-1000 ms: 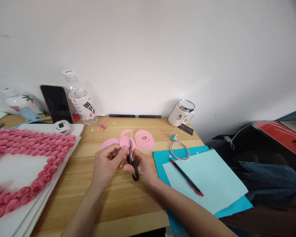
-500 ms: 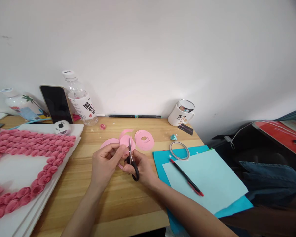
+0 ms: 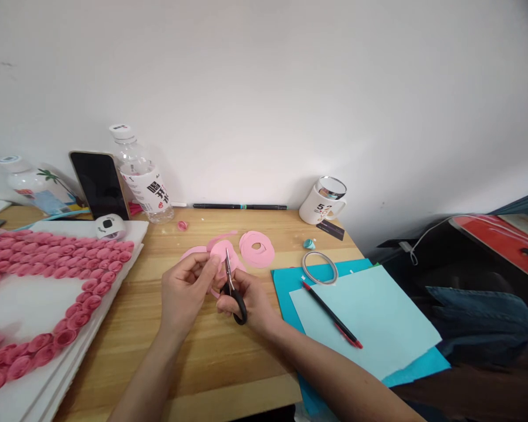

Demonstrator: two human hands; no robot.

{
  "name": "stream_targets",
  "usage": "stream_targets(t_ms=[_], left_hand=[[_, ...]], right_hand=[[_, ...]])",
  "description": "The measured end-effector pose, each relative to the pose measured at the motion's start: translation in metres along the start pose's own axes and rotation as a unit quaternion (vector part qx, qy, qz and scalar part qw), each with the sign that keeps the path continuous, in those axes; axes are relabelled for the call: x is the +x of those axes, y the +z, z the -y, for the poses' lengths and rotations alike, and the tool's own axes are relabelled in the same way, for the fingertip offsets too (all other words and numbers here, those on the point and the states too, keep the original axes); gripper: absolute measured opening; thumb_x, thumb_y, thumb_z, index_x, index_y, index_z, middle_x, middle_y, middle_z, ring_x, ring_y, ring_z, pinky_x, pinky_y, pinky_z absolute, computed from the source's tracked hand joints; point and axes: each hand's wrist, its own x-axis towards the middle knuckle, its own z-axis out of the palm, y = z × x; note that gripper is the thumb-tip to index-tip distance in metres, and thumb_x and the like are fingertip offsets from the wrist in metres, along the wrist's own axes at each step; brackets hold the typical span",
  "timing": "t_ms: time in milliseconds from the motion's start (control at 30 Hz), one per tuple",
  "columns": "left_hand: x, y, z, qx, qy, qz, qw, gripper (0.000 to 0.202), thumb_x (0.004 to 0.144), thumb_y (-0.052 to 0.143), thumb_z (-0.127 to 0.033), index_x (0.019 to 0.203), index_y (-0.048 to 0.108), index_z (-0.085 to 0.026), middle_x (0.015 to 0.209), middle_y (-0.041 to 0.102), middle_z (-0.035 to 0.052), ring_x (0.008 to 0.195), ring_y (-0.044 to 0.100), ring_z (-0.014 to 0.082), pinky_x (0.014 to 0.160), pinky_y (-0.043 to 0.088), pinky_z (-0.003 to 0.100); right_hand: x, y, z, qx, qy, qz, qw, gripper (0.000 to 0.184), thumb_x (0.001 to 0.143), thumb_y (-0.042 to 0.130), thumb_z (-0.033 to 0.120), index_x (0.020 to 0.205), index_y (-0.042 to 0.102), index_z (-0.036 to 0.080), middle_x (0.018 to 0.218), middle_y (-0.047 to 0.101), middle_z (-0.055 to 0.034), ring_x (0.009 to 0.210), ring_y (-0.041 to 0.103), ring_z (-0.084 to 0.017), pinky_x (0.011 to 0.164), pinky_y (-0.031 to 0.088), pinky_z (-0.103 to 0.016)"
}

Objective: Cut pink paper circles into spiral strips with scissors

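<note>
Between its thumb and fingers, my left hand [image 3: 185,285] pinches a pink paper piece [image 3: 219,248] with a rounded edge. My right hand [image 3: 249,298] is closed on a pair of scissors [image 3: 238,306] with black handles, fingers in the loops. The blades point away from me and lie against the pink paper, close to my left thumb. Beyond my hands, a pink paper spiral [image 3: 259,259] lies flat on the wooden table [image 3: 211,357]. More pink paper pieces are partly hidden behind my left hand.
On the left, a white board [image 3: 35,305] carries rows of pink paper roses. A phone [image 3: 99,184] and a bottle [image 3: 145,184] stand behind it. To the right are a mug [image 3: 321,202], a tape roll [image 3: 305,271], blue sheets [image 3: 378,322] and a pen [image 3: 330,310].
The scissors and both hands have shifted slightly left, and the pink paper has turned a little in my left hand. A thin strip behind it now lies at a different angle.
</note>
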Motion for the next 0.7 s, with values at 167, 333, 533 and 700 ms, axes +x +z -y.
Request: stream_targets(t_ms=[167,333,533,700], left_hand=[[-0.0002,-0.0008,-0.0013,0.045,0.003,0.0,0.999,0.016,0.071,0.067,-0.032,0.066,0.066,-0.017,0.05,0.056,-0.0035,0.04,0.048,0.0067,0.037,0.039,0.016],[-0.0005,-0.0011,-0.0034,0.084,0.022,0.02,0.996,0.019,0.071,0.066,-0.032,0.059,0.065,-0.017,0.045,0.054,-0.0032,0.039,0.047,0.0069,0.041,0.041,0.017],[-0.0012,-0.0007,-0.0023,0.082,0.021,0.025,0.996,0.018,0.072,0.066,-0.032,0.063,0.066,-0.017,0.046,0.056,-0.003,0.041,0.049,0.0071,0.042,0.042,0.017],[-0.0009,0.0008,-0.0065,0.081,0.024,0.025,0.996,0.017,0.072,0.066,-0.03,0.061,0.067,-0.017,0.045,0.054,-0.0035,0.039,0.047,0.0067,0.038,0.04,0.016]], right_hand=[[0.002,-0.0006,-0.0031,-0.005,-0.011,0.007,1.0,0.05,0.049,0.083,0.049,0.072,0.05,0.019,0.059,0.047,0.006,0.049,0.039,-0.007,0.047,0.032,-0.022],[0.0054,-0.0016,-0.0011,0.019,-0.052,0.022,0.998,0.05,0.053,0.082,0.05,0.078,0.05,0.02,0.066,0.048,0.0031,0.059,0.041,-0.011,0.055,0.035,-0.024],[0.0048,-0.0016,-0.0005,0.044,-0.06,0.031,0.997,0.048,0.054,0.083,0.045,0.079,0.05,0.02,0.067,0.049,0.0024,0.061,0.042,-0.012,0.056,0.035,-0.024],[0.0043,-0.0032,-0.0042,0.053,-0.06,0.023,0.997,0.042,0.055,0.083,0.038,0.076,0.052,0.019,0.063,0.048,0.0044,0.056,0.04,-0.009,0.055,0.038,-0.023]])
